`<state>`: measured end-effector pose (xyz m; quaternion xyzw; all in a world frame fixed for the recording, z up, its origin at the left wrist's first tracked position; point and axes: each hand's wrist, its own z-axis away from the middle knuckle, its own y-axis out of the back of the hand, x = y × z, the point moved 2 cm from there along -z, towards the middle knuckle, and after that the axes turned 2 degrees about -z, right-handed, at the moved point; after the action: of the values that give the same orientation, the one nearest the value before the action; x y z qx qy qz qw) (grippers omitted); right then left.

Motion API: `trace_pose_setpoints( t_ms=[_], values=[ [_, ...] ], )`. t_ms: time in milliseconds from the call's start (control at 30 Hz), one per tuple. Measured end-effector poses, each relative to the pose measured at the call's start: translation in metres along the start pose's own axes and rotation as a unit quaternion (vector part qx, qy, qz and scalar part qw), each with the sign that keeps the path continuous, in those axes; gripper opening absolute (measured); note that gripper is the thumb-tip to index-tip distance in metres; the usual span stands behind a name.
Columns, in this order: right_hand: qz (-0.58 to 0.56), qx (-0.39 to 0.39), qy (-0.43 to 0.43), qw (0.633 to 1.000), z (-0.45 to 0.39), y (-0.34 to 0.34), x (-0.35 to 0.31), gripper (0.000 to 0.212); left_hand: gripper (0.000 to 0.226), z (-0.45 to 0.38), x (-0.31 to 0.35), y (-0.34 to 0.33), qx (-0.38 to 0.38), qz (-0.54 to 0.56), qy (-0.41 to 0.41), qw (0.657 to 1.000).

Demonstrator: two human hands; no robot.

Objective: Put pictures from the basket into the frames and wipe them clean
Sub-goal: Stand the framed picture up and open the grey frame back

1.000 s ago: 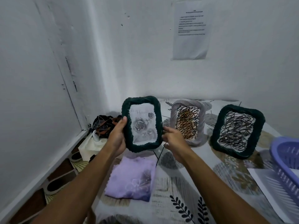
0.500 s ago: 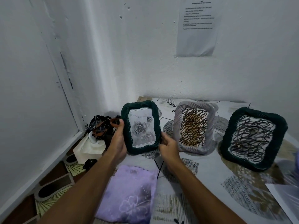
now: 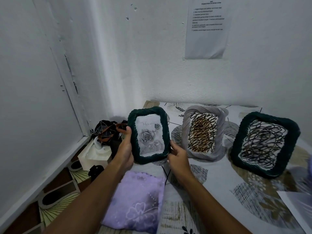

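By the wall corner, both hands (image 3: 125,149) (image 3: 177,155) grip the green frame's (image 3: 164,132) side edges.

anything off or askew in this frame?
Yes: the grey woven frame and the right-hand dark green woven frame show black scribbles across their fronts, unlike the rose picture in the dark green woven frame held by left hand and right hand.

A dark green woven frame (image 3: 148,135) stands upright at the table's left, holding a grey rose picture (image 3: 150,135) (its caption too faint to read). Beside it a grey woven frame (image 3: 203,132) holds a brown scribble; further right, a second green frame (image 3: 263,143) leans back with a black scribble. A folded lilac cloth (image 3: 136,201) lies flat in front.
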<state>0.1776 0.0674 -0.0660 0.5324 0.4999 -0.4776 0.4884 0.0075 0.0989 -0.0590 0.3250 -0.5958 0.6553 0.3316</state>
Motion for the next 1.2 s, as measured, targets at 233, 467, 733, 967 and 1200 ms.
trace_pose_setpoints(
  t_ms=[233,467,733,967,1200],
  values=[
    [0.008,-0.005,-0.006,1.000,0.000,-0.001,-0.004,0.060,0.068,0.005,0.002,0.002,0.025,-0.053,0.010,0.998],
    [0.017,0.002,-0.029,0.999,0.017,0.009,-0.021,0.056,0.028,0.039,0.009,0.013,0.113,-0.183,-0.046,0.975],
    [0.042,0.006,-0.012,0.999,0.049,0.034,-0.051,0.059,0.019,0.103,0.026,0.007,0.142,-0.248,-0.117,0.951],
    [0.036,0.048,-0.016,0.998,0.080,0.072,-0.070,0.052,0.016,0.133,0.017,-0.039,0.105,-0.273,-0.128,0.948],
    [0.059,0.104,-0.022,0.993,0.087,0.126,-0.056,0.055,0.016,0.121,-0.018,-0.101,0.033,-0.267,-0.114,0.956]
  ],
)
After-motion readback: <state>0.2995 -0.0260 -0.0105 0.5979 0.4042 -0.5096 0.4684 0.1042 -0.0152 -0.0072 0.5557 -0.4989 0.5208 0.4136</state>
